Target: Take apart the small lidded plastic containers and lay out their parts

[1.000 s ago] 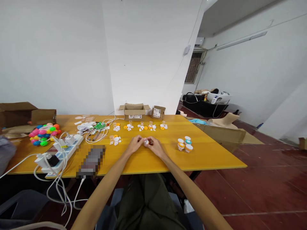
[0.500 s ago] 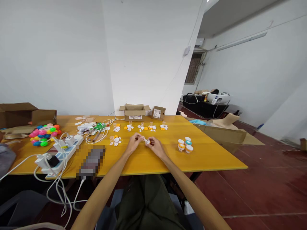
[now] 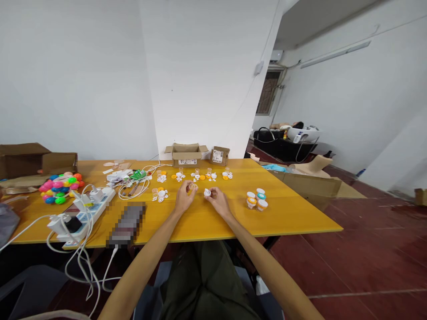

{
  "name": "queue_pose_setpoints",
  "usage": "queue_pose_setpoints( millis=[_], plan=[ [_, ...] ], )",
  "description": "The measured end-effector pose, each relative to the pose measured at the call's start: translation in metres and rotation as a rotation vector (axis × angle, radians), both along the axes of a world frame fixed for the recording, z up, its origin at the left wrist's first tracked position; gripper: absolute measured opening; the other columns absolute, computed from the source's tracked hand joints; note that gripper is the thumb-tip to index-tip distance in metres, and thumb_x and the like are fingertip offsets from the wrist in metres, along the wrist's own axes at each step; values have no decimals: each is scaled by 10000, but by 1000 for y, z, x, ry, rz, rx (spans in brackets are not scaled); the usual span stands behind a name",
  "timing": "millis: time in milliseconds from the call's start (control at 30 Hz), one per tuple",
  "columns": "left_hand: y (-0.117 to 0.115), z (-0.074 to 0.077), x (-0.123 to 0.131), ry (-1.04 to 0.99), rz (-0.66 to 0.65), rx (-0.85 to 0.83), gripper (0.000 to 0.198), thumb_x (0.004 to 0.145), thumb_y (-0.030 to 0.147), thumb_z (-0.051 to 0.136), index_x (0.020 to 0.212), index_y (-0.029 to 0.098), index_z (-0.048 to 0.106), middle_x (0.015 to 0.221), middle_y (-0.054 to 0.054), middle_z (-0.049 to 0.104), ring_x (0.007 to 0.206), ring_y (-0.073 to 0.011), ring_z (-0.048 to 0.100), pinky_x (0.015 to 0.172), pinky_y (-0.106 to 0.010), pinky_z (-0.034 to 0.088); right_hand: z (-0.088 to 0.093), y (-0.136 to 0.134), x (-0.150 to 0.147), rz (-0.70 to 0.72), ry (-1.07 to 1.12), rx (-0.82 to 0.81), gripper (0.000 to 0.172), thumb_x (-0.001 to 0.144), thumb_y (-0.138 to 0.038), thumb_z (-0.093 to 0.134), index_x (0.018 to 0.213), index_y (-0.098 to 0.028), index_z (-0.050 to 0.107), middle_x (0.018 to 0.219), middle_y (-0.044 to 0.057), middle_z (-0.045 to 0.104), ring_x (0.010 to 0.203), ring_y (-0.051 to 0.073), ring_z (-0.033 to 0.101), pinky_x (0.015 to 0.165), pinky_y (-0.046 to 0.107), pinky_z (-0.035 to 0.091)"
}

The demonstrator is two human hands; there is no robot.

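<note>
Between its fingers my left hand (image 3: 184, 198) holds a small clear cup (image 3: 191, 187). My right hand (image 3: 217, 201), a short way to the right, pinches a small white piece (image 3: 207, 192). The two hands are apart over the wooden table (image 3: 213, 229). To their right stand several lidded cups (image 3: 262, 205) with white, orange and teal tops. Beyond the hands lies a row of small groups, each with a clear cup and white and orange parts (image 3: 212, 176). Another such group (image 3: 161, 194) is left of my left hand.
Two cardboard boxes (image 3: 187, 155) stand at the table's back edge. On the left are a power strip (image 3: 91, 218) with tangled white cables, a pixelated dark device (image 3: 127, 224), colourful balls (image 3: 62, 187) and a green board (image 3: 138, 174). A large carton (image 3: 303, 189) stands beyond the right edge.
My hands have moved apart. A clear cup now shows in my left hand, and the white piece in my right hand has turned.
</note>
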State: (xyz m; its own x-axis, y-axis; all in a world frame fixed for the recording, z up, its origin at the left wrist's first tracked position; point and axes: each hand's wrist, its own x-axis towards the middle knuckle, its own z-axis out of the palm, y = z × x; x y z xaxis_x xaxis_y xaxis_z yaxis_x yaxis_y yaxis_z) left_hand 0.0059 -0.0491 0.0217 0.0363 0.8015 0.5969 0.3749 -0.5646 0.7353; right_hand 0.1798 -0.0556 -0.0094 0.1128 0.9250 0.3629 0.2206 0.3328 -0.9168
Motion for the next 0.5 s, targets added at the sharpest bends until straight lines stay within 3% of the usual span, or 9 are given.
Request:
queue_pose_setpoints(
  millis=[167,300,500],
  plan=[
    [0,1,-1,151,100,-42,150,832,353,645,945,254,645,860,-8,656,814,-188,596,802,-305,469,-5,4,2,-18,-9,10,244,643,-344,731,817,-241,594,837,33,750,788,235,717,770,391,590],
    [8,-5,-2,310,80,-188,53,781,246,687,829,243,664,772,-21,670,826,-229,642,807,-328,461,-7,6,2,-16,-22,8,249,640,-350,734,811,-240,591,802,20,742,760,225,711,756,380,590],
    [15,-10,-1,444,120,-225,116,810,252,671,921,223,683,859,-76,724,905,-271,681,844,-360,465,-5,5,0,0,-19,-7,239,630,-335,728,795,-243,582,787,9,731,745,220,703,742,371,585]
  ],
)
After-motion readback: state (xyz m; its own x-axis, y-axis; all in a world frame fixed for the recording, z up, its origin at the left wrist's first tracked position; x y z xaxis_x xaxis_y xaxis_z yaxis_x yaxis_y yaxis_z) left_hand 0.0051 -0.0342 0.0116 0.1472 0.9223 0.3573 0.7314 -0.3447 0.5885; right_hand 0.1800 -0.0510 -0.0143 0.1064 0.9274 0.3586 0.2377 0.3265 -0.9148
